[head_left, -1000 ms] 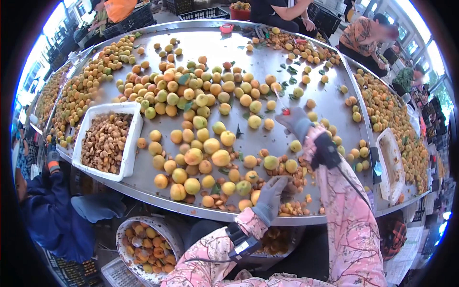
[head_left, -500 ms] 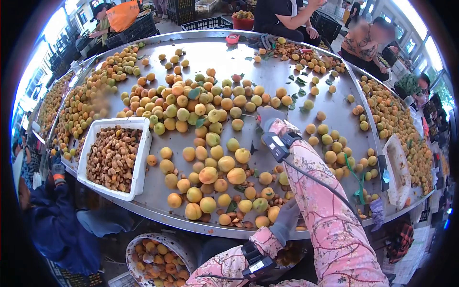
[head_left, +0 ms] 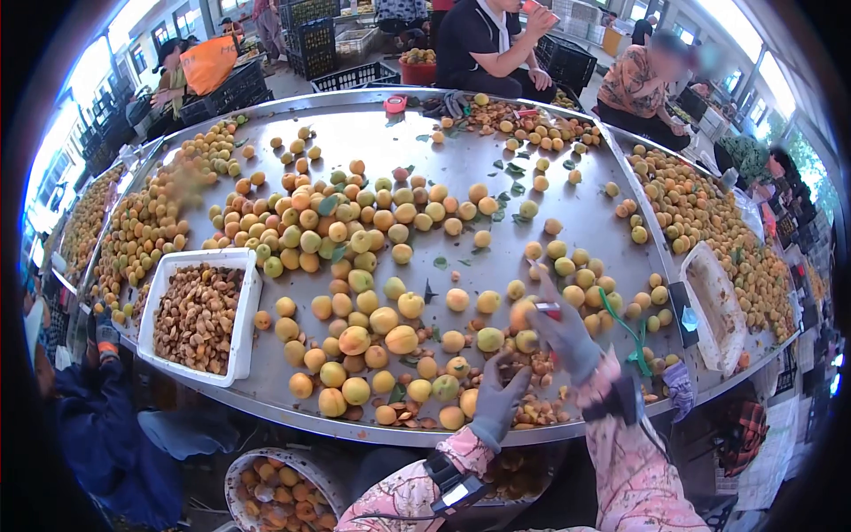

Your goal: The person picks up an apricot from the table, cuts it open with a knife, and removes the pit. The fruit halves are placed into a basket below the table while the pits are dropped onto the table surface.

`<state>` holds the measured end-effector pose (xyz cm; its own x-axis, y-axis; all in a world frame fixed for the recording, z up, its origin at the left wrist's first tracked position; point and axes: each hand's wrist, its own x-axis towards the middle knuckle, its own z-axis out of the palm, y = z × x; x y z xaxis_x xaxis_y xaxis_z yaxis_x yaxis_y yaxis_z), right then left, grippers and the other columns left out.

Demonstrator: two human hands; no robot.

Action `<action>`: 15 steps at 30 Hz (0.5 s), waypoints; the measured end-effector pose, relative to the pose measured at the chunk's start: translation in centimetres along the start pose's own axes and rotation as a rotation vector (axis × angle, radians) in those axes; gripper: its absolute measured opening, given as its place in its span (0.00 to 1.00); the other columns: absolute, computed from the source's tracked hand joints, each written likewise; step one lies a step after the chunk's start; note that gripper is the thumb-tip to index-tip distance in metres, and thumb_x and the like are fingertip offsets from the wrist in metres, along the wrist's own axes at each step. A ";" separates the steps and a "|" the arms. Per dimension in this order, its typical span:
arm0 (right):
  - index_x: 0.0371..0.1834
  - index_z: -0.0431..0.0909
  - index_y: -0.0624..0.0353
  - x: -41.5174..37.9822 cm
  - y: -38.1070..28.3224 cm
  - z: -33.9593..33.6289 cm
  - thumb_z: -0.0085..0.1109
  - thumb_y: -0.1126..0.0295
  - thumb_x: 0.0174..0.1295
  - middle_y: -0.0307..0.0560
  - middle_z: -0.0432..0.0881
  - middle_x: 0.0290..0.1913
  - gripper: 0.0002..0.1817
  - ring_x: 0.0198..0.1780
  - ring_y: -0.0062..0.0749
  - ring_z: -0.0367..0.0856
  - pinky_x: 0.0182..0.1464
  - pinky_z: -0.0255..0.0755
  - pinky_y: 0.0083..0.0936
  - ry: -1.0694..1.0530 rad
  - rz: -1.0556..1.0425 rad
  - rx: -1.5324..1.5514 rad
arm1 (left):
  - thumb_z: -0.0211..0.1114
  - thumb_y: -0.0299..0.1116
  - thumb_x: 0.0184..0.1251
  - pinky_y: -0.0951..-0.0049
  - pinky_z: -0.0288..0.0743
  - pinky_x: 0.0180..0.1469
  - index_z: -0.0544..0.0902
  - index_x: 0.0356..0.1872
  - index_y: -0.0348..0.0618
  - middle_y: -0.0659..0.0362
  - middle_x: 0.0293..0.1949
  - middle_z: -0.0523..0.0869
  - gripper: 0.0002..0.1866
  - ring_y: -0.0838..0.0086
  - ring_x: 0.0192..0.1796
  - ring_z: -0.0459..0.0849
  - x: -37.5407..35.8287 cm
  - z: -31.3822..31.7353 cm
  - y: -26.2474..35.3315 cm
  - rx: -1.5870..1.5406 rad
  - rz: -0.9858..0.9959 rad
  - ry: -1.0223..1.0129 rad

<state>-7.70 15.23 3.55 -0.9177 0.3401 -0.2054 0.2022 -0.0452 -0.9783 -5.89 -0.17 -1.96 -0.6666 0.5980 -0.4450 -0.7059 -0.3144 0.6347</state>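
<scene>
Where the right hand (head_left: 563,335) was stretched far across the table (head_left: 496,191) half a second ago, it is now drawn back near the front edge, its gloved fingers closed on an apricot (head_left: 523,315) together with a small red-tipped tool (head_left: 550,309). The left hand (head_left: 498,399) is raised just beside it, fingers spread wide and holding nothing. A fruit appears to have been fetched for working. Split halves (head_left: 541,410) lie below both hands; the white tray of pits (head_left: 197,315) sits well apart, left.
</scene>
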 end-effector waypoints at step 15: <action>0.39 0.79 0.58 -9.3 4.4 -5.1 0.58 0.53 0.64 0.31 0.74 0.20 0.18 0.15 0.10 0.68 0.18 0.62 0.12 -0.157 0.328 0.245 | 0.71 0.24 0.55 0.74 0.70 0.59 0.66 0.62 0.40 0.57 0.54 0.74 0.32 0.76 0.57 0.72 0.2 1.6 -0.5 0.553 0.286 -0.341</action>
<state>3.49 16.67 1.29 -0.8630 0.1247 -0.4896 0.4221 -0.3547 -0.8343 -5.27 1.27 -1.38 -0.6315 0.7739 -0.0481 -0.2295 -0.1273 0.9650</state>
